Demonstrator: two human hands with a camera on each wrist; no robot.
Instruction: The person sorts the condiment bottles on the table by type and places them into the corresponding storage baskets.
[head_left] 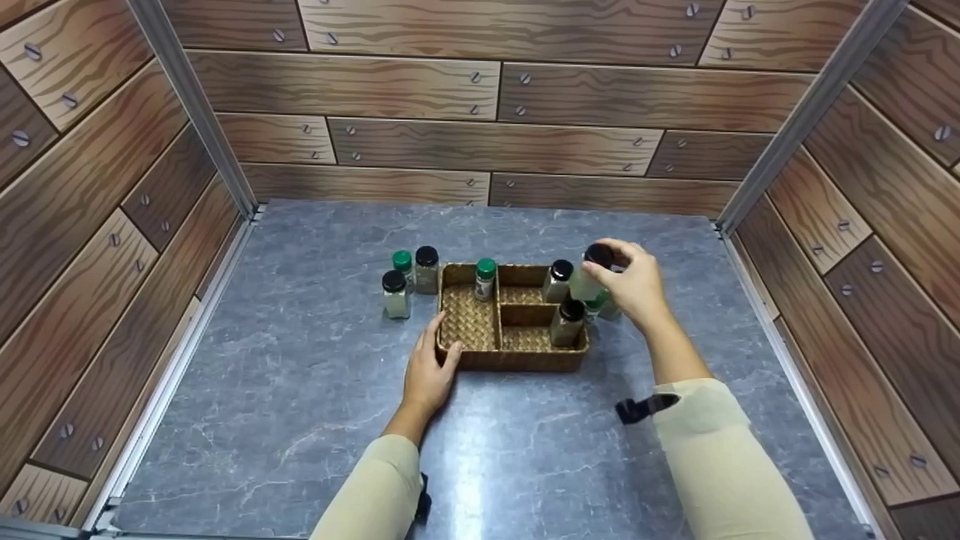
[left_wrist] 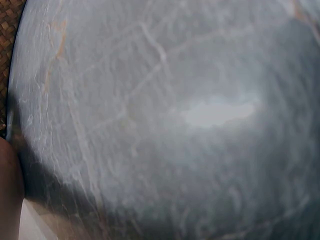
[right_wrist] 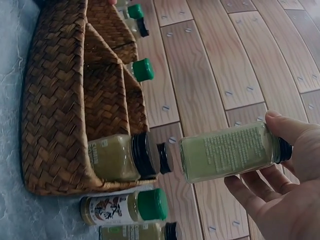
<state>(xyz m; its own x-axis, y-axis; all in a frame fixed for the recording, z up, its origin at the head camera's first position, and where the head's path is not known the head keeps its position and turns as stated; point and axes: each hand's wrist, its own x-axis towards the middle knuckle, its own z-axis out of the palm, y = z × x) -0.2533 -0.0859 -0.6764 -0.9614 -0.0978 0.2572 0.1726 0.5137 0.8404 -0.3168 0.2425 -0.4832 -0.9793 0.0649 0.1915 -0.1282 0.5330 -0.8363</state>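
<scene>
Steadying the woven basket (head_left: 517, 361), the left hand (head_left: 427, 379) rests at its near left corner, fingers laid almost straight along the outer wall, thumb spread away from them. A black-capped spice jar (head_left: 566, 326) stands in the near right compartment. Just outside the right wall are a green-capped shaker (right_wrist: 112, 209) and another black-capped jar (right_wrist: 135, 231). Beyond them, the right hand (head_left: 637, 289) pinches a pale green spice jar (right_wrist: 225, 152) around its black cap and neck, lifted off the table near the basket's back right corner. I judge this the carrying step; the next move calls for a level base and care around close neighbours, since the back right compartment already holds a clear jar (head_left: 556, 285). Farther over, a green-capped bottle (head_left: 484, 283) stands in the long left compartment, and three capped jars (head_left: 427, 275) stand outside the left wall.
</scene>
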